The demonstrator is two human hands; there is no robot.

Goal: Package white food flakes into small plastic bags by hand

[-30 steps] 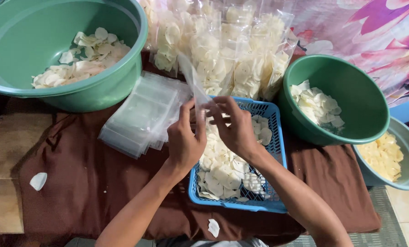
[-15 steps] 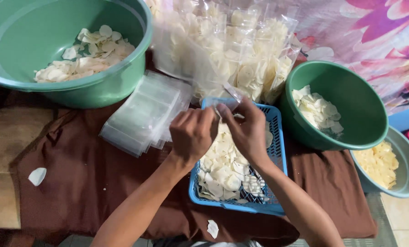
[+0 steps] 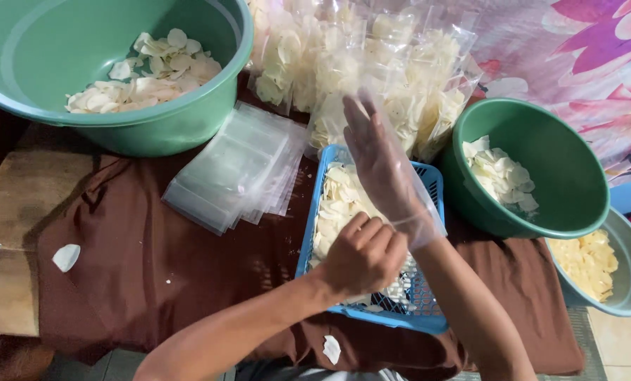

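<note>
Fingers of the right hand (image 3: pixel 382 166) lie straight inside a clear plastic bag (image 3: pixel 400 176), its long axis pointing far, above the blue basket (image 3: pixel 432 321); the left hand (image 3: pixel 361 257), curled, seemingly pinches the bag's near mouth.

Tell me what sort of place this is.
Probably a home workspace for bagging chips: a blue basket of pale chips, filled clear bags standing behind, a stack of empty bags on a brown cloth.

a brown cloth (image 3: pixel 153 268) carries green basins (image 3: pixel 118 134), a blue basket (image 3: pixel 428 321), empty clear bags (image 3: pixel 231 169) and stray chips (image 3: pixel 66 257).
</note>
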